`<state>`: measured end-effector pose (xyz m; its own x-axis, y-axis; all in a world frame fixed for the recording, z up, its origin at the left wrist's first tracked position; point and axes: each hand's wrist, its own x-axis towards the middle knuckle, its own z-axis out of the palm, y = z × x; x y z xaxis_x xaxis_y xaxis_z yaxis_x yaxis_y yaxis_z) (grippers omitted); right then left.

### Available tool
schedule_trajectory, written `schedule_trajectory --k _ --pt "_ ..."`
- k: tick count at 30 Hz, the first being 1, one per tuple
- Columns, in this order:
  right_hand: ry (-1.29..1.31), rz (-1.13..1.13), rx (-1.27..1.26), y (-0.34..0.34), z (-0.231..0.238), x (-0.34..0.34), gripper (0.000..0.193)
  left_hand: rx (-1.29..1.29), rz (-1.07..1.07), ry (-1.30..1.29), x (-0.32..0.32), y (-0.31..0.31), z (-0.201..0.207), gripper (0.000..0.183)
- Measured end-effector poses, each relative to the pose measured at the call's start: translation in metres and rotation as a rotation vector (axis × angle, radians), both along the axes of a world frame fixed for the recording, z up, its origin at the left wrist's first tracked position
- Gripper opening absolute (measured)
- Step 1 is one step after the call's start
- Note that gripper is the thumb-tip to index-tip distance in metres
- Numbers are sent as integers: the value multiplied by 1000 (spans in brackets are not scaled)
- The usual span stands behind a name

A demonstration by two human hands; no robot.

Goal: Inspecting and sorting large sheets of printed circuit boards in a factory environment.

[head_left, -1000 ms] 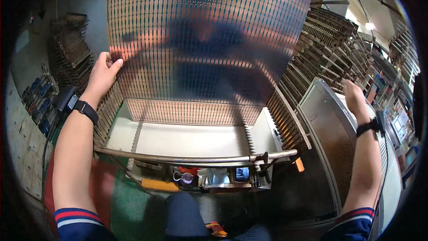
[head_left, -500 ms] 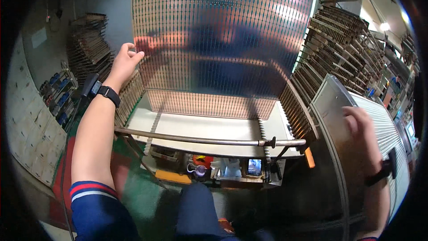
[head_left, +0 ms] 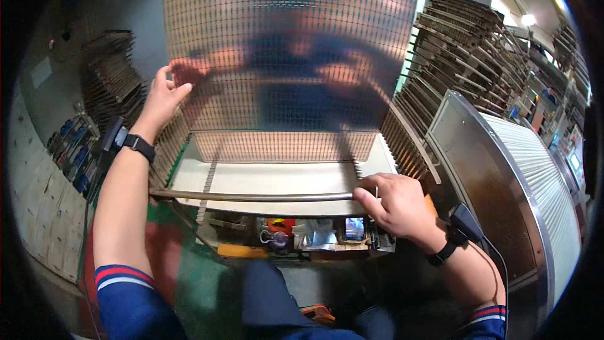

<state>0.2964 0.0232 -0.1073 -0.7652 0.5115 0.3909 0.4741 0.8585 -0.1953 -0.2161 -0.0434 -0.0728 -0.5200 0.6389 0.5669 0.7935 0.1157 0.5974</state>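
Observation:
Before me a large, shiny metal panel (head_left: 289, 44), patterned with a fine grid, stands upright in a slotted rack. My left hand (head_left: 167, 94) is at the panel's left edge, thumb over the front and fingers bent round the edge. The rack's front carries a horizontal metal bar (head_left: 270, 198). My right hand (head_left: 399, 204) is closed on the right end of this bar, covering its joint. Behind the bar, a white board (head_left: 270, 179) lies across the rack, with toothed strips on it.
Below the rack, a shelf holds a phone (head_left: 353, 229), a purple-and-white item (head_left: 277, 239) and plastic packets (head_left: 318, 233). A metal-framed ribbed unit (head_left: 528, 176) stands at the right. Stacked slotted racks (head_left: 472, 50) rise behind it, with more racks (head_left: 113, 75) at the far left.
My right hand has come in from the far right and closed on the bar. The left hand stays at the panel's edge. The whole view has shifted slightly.

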Motion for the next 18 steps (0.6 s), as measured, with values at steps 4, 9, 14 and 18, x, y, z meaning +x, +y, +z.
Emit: schedule_trajectory --k 4,9,14,18 --pt "-31 39 -45 5 2 3 35 -14 10 -37 -3 -2 2 73" --pt "-56 116 -151 12 8 10 39 -110 89 39 3 -4 0 70" --pt "150 212 -327 15 9 18 36 -286 151 60 -3 -12 0 74" --pt "134 494 -399 29 13 31 38 -114 303 247 2 -18 8 61"
